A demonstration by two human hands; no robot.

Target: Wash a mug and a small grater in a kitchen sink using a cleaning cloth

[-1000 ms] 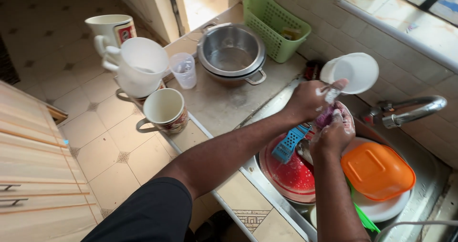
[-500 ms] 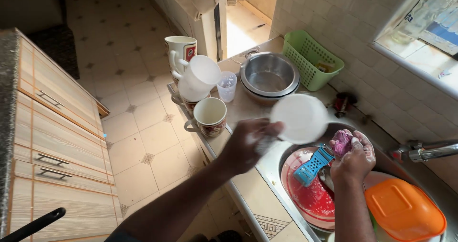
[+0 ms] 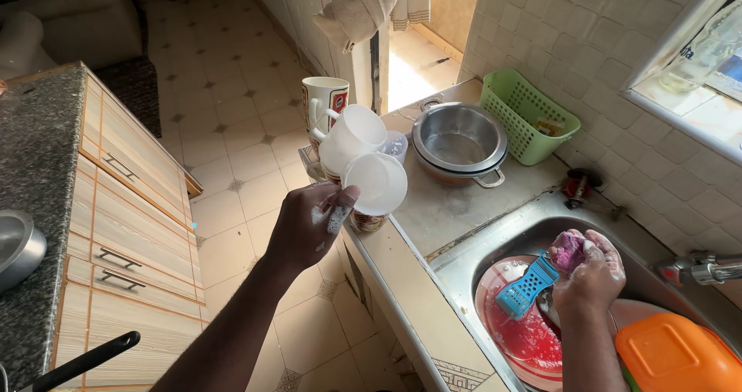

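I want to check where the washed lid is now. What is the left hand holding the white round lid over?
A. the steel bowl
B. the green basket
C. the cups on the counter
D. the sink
C: the left hand holds the white lid above the cups at the counter's edge.

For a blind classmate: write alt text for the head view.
A left hand holds a white lid over the counter's cups; the right hand grips a purple sponge above a sink of dishes.

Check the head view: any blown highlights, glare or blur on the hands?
Head view: doorway floor patch overexposed; white lid in left hand bright but its edge readable; right hand with purple sponge sharp; wide-angle bending at cabinet; window hazy.
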